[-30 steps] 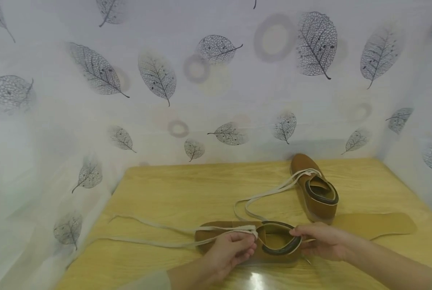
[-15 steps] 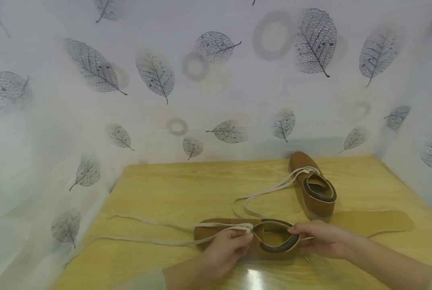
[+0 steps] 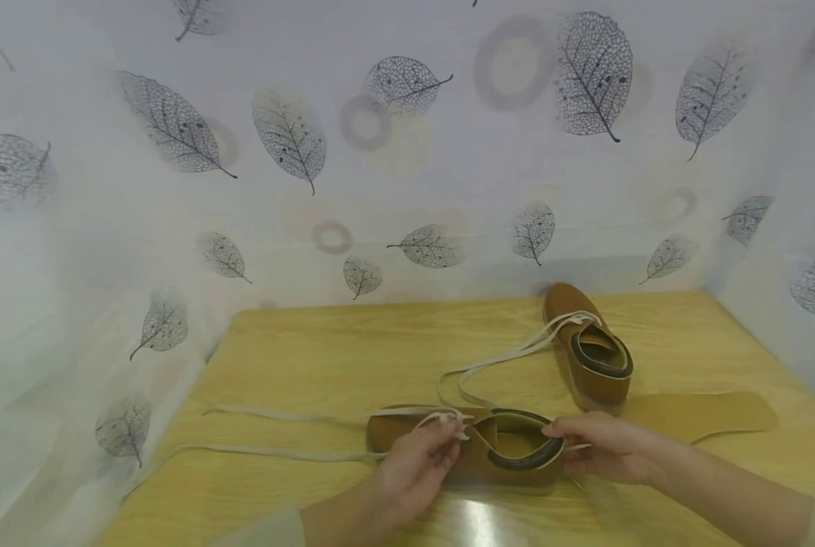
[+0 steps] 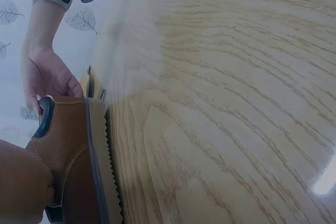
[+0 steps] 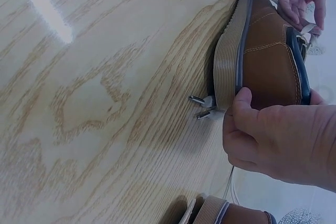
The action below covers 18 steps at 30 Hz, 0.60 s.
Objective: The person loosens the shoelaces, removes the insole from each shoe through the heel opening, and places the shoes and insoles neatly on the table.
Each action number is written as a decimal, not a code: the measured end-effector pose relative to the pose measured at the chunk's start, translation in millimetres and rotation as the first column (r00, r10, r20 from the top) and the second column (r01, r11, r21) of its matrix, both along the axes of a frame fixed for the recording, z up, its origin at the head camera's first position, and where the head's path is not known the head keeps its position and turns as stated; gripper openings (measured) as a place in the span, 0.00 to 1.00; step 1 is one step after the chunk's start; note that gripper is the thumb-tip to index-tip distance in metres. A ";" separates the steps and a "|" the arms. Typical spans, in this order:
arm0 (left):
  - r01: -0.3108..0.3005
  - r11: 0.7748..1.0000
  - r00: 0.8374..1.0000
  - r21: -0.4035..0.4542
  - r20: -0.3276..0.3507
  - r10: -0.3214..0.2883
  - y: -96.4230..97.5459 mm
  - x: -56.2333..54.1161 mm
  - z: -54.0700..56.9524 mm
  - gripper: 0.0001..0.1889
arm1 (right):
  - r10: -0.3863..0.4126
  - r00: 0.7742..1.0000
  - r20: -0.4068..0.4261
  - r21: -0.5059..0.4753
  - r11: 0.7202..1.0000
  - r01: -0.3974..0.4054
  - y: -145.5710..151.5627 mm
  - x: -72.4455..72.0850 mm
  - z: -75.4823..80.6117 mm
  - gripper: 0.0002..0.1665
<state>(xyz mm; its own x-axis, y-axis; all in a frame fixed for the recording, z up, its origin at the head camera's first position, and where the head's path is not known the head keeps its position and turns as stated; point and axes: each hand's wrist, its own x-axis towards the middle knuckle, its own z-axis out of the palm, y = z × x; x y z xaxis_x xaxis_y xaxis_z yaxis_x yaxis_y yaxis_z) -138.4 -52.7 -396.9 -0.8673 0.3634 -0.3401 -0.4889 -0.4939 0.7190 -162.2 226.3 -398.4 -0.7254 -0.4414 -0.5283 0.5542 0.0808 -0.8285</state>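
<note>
Your left hand (image 3: 414,471) has its fingers curled, pinching the white lace (image 3: 441,418) at the top of the near brown shoe (image 3: 475,456), which lies at the front of the wooden table (image 3: 325,365). Your right hand (image 3: 605,448) grips the shoe's heel end, thumb on the side & fingers at the dark collar. The 2nd shoe (image 3: 592,357) stands behind, w/ a flat insole (image 3: 708,414) beside it.
</note>
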 end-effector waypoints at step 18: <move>-0.187 0.886 0.970 0.425 0.220 0.099 -8.8 -20.4 12.0 0.08 | -0.004 1.000 0.013 -0.026 1.000 0.005 -0.3 0.5 0.4 0.05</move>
